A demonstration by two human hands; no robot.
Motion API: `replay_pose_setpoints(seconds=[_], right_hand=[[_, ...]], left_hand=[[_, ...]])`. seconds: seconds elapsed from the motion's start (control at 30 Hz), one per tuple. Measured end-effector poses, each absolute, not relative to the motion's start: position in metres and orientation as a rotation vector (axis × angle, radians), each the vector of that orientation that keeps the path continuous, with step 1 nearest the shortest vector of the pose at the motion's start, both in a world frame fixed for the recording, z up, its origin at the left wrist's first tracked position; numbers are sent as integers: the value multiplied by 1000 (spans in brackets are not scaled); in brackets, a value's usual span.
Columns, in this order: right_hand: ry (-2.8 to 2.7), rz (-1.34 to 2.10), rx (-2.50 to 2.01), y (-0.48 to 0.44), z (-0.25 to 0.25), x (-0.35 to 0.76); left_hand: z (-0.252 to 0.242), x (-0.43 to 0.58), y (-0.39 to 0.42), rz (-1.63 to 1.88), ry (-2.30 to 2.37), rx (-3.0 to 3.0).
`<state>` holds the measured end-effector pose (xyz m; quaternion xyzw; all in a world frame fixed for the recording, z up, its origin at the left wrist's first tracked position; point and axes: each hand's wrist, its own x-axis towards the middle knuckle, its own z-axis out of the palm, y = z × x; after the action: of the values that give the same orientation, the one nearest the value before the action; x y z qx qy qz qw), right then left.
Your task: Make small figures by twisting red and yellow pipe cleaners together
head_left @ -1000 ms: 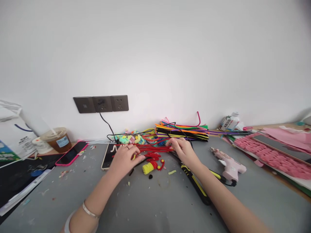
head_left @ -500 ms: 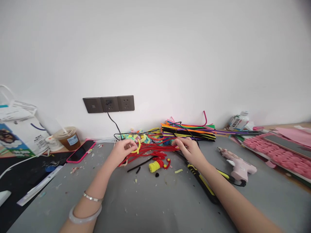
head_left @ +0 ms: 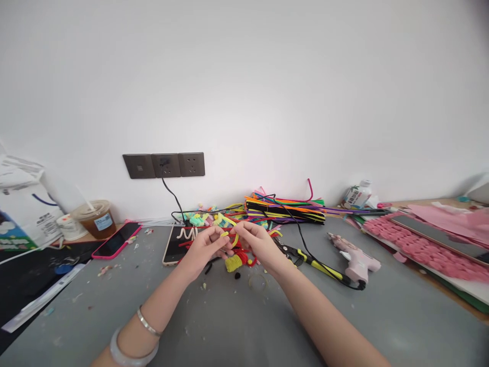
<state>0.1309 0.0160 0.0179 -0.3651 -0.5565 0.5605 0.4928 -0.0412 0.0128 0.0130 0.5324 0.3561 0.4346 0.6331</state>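
I have both hands pinched on one fuzzy yellow stem, mid-desk.
From my view the left hand has thumb and fingers together on the curled stem, and the right hand clamps it just beside; it bends in a soft loop between them, over the matte grey desk. Nearby I see a ridged yellow coil, spool-shaped, and a round black puff. Behind, a bristly bundle of straight, many-coloured stems lies by the smooth white wall; to the right, a pink glue gun.
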Motion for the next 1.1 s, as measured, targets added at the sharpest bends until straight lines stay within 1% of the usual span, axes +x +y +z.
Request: replay_pose_setpoints(seconds=[0.13, 0.23, 0.4, 0.57, 0.73, 0.9, 1.0, 1.1], right_hand=[[-1026, 1600, -719, 16, 8, 136], [-916, 1685, -655, 15, 7, 139], [-823, 1543, -639, 18, 11, 142], [-857, 1412, -605, 17, 11, 140], [-717, 1348, -583, 22, 12, 149], [-606, 1281, -559, 34, 15, 172], [-614, 1341, -587, 33, 16, 170], [-751, 1440, -677, 26, 15, 156]], left_hand=[[10, -39, 14, 1025, 769, 1142], [7, -37, 15, 1054, 748, 1088], [6, -36, 17, 1150, 779, 1020], [12, -36, 18, 1263, 779, 1010], [14, -48, 30, 1508, 772, 811], [16, -67, 43, 1656, 774, 659], [15, -65, 40, 1648, 781, 684], [11, -53, 30, 1481, 787, 899]])
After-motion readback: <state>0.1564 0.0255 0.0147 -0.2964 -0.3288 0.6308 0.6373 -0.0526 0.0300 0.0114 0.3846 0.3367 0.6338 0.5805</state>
